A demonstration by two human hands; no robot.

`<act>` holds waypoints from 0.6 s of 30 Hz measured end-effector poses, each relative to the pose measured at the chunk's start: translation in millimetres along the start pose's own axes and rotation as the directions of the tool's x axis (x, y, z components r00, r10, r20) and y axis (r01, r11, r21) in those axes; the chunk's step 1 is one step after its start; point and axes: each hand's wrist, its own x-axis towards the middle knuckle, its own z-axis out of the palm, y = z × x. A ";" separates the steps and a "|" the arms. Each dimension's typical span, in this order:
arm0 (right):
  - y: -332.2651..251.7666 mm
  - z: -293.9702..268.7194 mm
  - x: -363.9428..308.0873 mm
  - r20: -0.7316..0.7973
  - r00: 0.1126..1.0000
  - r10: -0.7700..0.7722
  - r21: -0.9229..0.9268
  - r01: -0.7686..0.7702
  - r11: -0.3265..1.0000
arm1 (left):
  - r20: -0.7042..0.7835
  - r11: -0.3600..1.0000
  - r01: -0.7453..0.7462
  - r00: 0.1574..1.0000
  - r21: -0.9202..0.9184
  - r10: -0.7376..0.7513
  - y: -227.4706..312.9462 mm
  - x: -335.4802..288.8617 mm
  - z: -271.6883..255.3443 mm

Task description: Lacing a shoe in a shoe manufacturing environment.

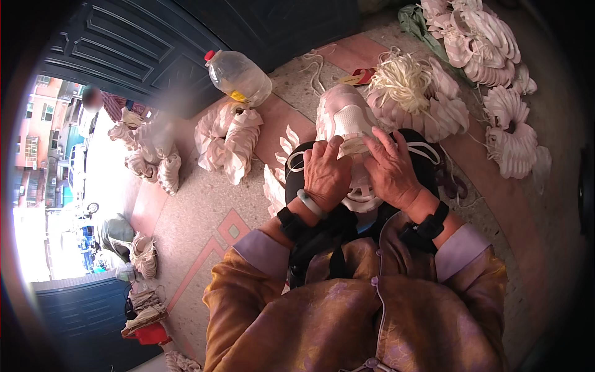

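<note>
A pale white-pink shoe upper [350, 118] with a mesh tongue area lies across my lap, toe end pointing away from me. My left hand [327, 172] is closed on its left edge near the lace opening, fingers bent. My right hand [395, 170] grips the opposite edge, with its index and middle fingers stretched over the upper. A white shoelace [426, 147] loops out beside my right hand, and another loop shows left of my left hand. What the fingertips pinch between the hands is partly hidden.
A bundle of cream laces [403, 80] rests on stacked uppers [443, 118] ahead. More bundled uppers [477, 43] lie at far right and at left [229, 139]. A clear plastic jug [242, 77] with a red cap stands by dark doors [133, 40]. Another person's patterned sleeve [116, 108] shows far left.
</note>
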 end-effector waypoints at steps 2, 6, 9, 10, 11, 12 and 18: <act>-1.5 -2.8 1.9 0.019 0.999 0.049 0.019 -0.049 0.999 | -0.003 1.000 -0.010 1.000 -0.007 0.010 -2.6 -1.0 1.2; 3.2 6.8 2.6 -0.008 1.000 0.003 -0.021 -0.003 1.000 | -0.022 0.998 -0.060 0.998 0.013 0.060 -5.2 -1.7 1.3; 3.6 9.3 3.3 0.011 1.000 -0.002 -0.024 0.002 1.000 | -0.037 0.997 -0.076 0.996 0.011 0.076 -7.2 -1.4 6.3; 3.3 11.4 2.5 0.018 0.999 0.030 -0.009 -0.030 1.000 | -0.062 0.996 -0.088 0.994 0.005 0.088 -7.3 -0.6 8.5; 3.0 13.1 1.9 0.026 0.998 0.061 0.006 -0.061 0.998 | -0.060 0.996 -0.089 0.994 0.004 0.089 -7.6 -0.2 10.2; 2.4 14.6 1.3 0.026 0.998 0.062 0.006 -0.062 0.998 | -0.070 0.996 -0.092 0.993 0.011 0.092 -7.9 0.3 11.9; 1.1 16.9 2.3 -0.045 0.998 0.052 -0.006 -0.053 0.999 | -0.041 0.997 -0.042 0.998 -0.071 0.039 -10.8 -5.2 17.2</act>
